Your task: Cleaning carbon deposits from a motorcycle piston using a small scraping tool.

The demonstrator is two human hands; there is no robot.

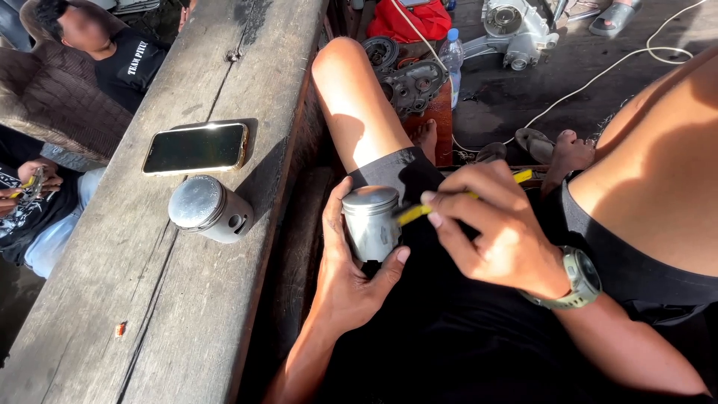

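Left hand (348,258) closed around a metal piston (372,222), crown up, fingers wrapped behind it and thumb (390,269) pressed on the near lower side. The piston sits over the person's lap, above black shorts (449,329), just right of the wooden worktop (187,299) edge.

Right hand (493,228) grip closed on a thin yellow-handled tool (413,214), pinched between fingers and thumb; the tool's front end meets the piston's upper right side, its tip is too small to make out. The yellow tail end (522,176) sticks out behind the knuckles. A grey-green wristwatch (580,280) is on the right wrist.

On the worktop, left of the held piston: a second piston (209,209) lying on its side, crown toward the left, pin hole facing the camera. Just beyond it lies a smartphone (196,148), screen up, glare on the top edge; the two are near but apart.

Beyond the held piston, past the person's bare knee (344,82): a dark engine casing (407,82) on the floor, a clear plastic bottle (451,60) beside it, a red cloth (407,19) further off, and a light grey engine block (516,30) to the right. A white cable (598,75) runs across the floor.

Left of the worktop another person sits, a hand (34,176) holding something small.
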